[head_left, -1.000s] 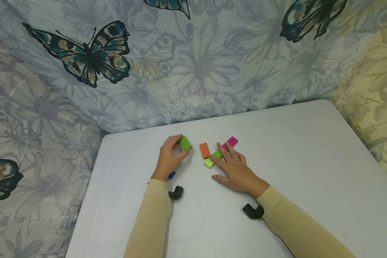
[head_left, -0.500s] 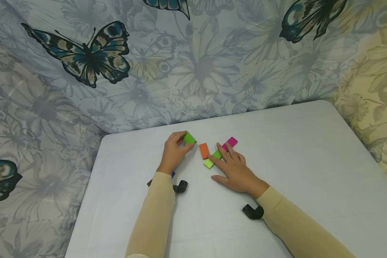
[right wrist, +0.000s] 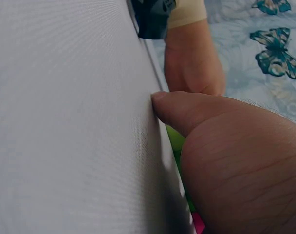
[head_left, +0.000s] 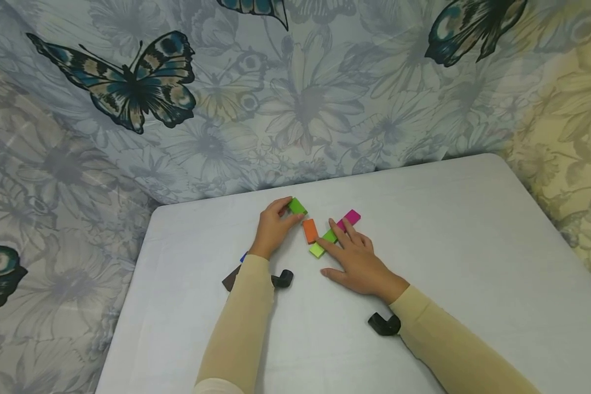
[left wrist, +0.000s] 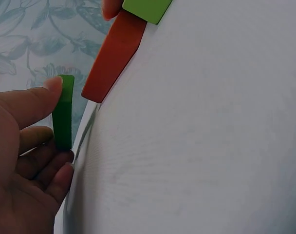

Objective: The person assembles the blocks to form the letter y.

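My left hand [head_left: 272, 227] pinches a green block [head_left: 297, 206] between thumb and fingers, just behind and left of an orange block [head_left: 310, 231]. In the left wrist view the held green block [left wrist: 64, 114] is upright and apart from the orange block [left wrist: 116, 58]. My right hand [head_left: 359, 265] lies with spread fingers over a slanting row: a light green block [head_left: 317, 250], a green block [head_left: 330, 236] and magenta [head_left: 352, 217] at the far end. Its fingers partly hide the row. In the right wrist view the thumb [right wrist: 187, 109] touches the tabletop.
A dark brown block [head_left: 231, 279] and a blue block [head_left: 243, 256] lie by the left forearm, partly covered by the sleeve. The white table [head_left: 448, 230] meets a butterfly-patterned cloth [head_left: 305, 98] at its back edge. Black curved pieces [head_left: 385, 324] sit at both wrists.
My left hand has moved right and away from me with the green block, closer to the orange block. More of the brown block now shows. The right hand stays in place.
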A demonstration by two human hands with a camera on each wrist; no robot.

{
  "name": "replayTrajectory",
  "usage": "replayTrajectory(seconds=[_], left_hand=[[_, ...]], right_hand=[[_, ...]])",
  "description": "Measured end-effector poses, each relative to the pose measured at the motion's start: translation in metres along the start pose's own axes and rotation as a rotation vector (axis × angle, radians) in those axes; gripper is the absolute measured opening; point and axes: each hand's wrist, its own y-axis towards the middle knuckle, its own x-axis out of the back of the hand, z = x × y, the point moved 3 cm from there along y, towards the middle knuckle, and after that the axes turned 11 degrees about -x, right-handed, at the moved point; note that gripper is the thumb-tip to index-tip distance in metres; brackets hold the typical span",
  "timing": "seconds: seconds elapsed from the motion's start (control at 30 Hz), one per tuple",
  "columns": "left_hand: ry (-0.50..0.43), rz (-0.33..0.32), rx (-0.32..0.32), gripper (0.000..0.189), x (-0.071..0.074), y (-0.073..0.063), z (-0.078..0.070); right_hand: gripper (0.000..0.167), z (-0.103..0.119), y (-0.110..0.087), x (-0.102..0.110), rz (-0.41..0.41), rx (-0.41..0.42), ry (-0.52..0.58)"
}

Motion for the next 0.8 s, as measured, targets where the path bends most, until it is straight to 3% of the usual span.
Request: replayTrajectory(seconds=[0.37,0.6,0.8], left_hand=[[0.06,0.08,0.008,0.053,-0.006,0.007,0.001],[0.137,0.123,-0.034,0.058,-0.012,0.016,0.001],[0.128,0.123,0.008,0.056,-0.008,0.017,0.001]], right_hand=[[0.076,0.001,-0.002,0.0,0.0,-0.007,-0.019],[0.075,0.0,-0.001,0.001,-0.013,-0.001,-0.017],[0.075,0.001,0.0,0.0,0.008,-0.011,-0.018]])
